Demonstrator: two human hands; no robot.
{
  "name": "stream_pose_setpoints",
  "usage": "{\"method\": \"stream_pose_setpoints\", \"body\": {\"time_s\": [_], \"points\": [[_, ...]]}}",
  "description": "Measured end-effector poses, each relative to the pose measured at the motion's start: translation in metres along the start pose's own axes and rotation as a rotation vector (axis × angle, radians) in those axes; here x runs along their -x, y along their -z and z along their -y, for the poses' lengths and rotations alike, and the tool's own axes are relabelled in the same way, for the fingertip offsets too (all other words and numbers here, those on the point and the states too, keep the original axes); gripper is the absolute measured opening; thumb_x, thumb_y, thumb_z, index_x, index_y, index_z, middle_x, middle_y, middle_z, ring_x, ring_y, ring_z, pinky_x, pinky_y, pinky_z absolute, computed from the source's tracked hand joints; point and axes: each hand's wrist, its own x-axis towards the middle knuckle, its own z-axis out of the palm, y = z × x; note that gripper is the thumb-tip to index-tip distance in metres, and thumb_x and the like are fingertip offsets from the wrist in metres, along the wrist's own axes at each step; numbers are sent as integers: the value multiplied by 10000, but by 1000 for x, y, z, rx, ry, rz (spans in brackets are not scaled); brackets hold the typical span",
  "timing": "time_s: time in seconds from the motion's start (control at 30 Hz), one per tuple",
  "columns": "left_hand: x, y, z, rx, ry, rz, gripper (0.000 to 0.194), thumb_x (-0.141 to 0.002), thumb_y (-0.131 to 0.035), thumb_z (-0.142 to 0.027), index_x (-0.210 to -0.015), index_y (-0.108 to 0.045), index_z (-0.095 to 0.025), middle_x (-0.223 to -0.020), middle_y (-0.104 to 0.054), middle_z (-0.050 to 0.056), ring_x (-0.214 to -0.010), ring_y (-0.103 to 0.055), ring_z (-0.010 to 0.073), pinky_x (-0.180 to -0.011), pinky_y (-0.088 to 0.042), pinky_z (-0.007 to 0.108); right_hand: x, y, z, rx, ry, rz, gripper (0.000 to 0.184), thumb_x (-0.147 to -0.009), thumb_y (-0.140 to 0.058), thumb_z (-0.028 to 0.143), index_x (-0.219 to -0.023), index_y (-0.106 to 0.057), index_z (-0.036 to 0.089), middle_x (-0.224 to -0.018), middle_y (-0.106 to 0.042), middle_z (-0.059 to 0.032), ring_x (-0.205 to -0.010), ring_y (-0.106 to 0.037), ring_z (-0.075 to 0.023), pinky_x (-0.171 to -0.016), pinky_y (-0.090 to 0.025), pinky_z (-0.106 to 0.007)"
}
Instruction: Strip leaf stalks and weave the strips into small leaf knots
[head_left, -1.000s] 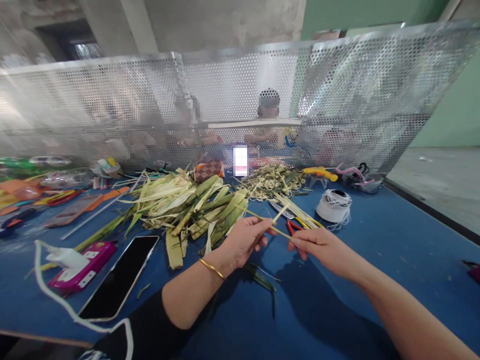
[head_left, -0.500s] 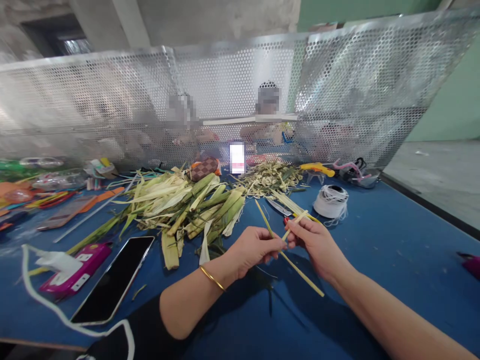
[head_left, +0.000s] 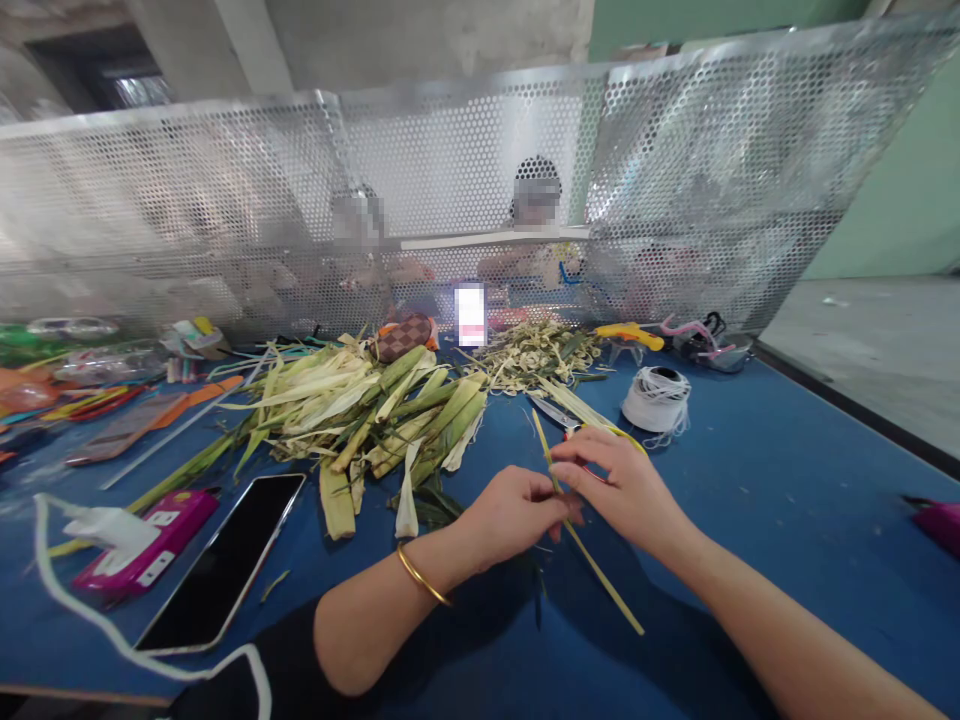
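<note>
A thin, pale yellow-green strip of husk (head_left: 609,584) runs slantwise between my hands, its lower end reaching toward me over the blue table. My left hand (head_left: 521,512), wearing a gold bangle, pinches the strip near its middle. Just above and to the right, my right hand (head_left: 621,482) has its fingers curled over the same strip, thumb close to the left fingertips. The fingers hide the stretch they grip. Scissors (head_left: 553,413) lie behind my right hand, beside several long pale strips (head_left: 581,402).
A pile of corn husks (head_left: 367,400) covers the table left of my hands, with shredded bits (head_left: 536,355) behind. A white string spool (head_left: 656,402) stands at right. Phone (head_left: 225,565) and magenta power strip (head_left: 150,545) lie at left. A perforated metal screen (head_left: 465,150) bounds the back; people sit beyond.
The short strip end that rose from my right fingers no longer shows. My right hand has turned over, fingers curling down onto the long strip, which now stands steeper.
</note>
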Motion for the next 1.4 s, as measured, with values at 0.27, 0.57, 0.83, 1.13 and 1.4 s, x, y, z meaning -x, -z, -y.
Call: {"method": "stream_pose_setpoints", "body": {"time_s": [0.27, 0.57, 0.83, 1.13, 1.4], "points": [[1, -4, -1, -71, 41, -3, 240, -688, -632, -334, -712, -734, -118, -413, -375, -69, -436, -335, 70, -462, -254, 219, 1, -10, 0, -242, -155, 25, 288, -772, -594, 331, -529, -512, 200, -579, -543, 13, -596, -502, -140, -579, -392, -264], [0, 0, 2, -47, -22, 50, 234, -707, -597, -324, -706, -727, -129, -453, -393, -59, -459, -312, 69, -467, -223, 231, 2, -13, -2, -98, -57, -165, 268, -831, -561, 316, -590, -535, 201, -641, -572, -7, -667, -528, -165, -638, -406, -287], [-4, 5, -1, 361, 114, 1, 532, -736, -543, -624, -793, -690, -115, -551, -493, -22, -460, -393, 63, -442, -224, 216, -4, 8, -16, -59, -329, -126, 466, -867, -454, 537, -630, -645, 185, -622, -603, -34, -639, -537, -173, -629, -390, -308], [-1, 0, 0, 263, 77, 53, 214, -689, -654, -345, -682, -674, -132, -444, -436, -61, -422, -372, 59, -450, -256, 212, -1, -15, -6, -667, -551, 61, 494, -695, -625, 631, -561, -616, 155, -418, -440, 47, -424, -391, -80, -443, -322, -226], [-2, 2, 1, 464, 68, -23, 311, -696, -702, -406, -798, -704, -112, -570, -593, -5, -519, -531, 80, -536, -386, 204, -9, -4, -15, -770, -561, -116, 440, -665, -682, 587, -698, -672, 148, -537, -552, 14, -486, -478, -101, -488, -402, -244]]}}
